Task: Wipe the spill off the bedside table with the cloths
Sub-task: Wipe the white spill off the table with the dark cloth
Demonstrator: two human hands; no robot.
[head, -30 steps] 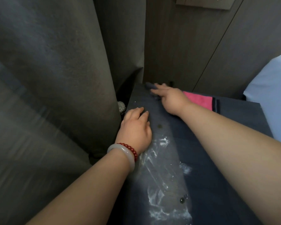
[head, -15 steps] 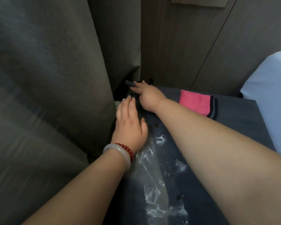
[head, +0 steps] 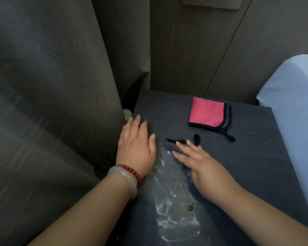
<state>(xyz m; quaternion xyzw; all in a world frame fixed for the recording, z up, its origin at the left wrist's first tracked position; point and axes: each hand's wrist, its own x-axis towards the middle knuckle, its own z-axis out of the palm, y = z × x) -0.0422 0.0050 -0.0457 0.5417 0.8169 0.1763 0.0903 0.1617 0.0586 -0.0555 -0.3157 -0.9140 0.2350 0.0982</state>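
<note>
Lengthwise, spill streak (head: 169, 201) toward wall (head: 185, 50).

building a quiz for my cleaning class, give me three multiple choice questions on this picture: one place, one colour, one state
1. Where is the pink cloth? A on the floor B at the back of the table C in a drawer
2. What colour is the cloth under the right hand? A dark grey B white C yellow
3. How is the left hand? A clenched B flat on the table C raised
Key: B, it lies folded near the far edge; A, dark grey fabric shows beside the hand; B, it lies palm down on the tabletop.
</note>
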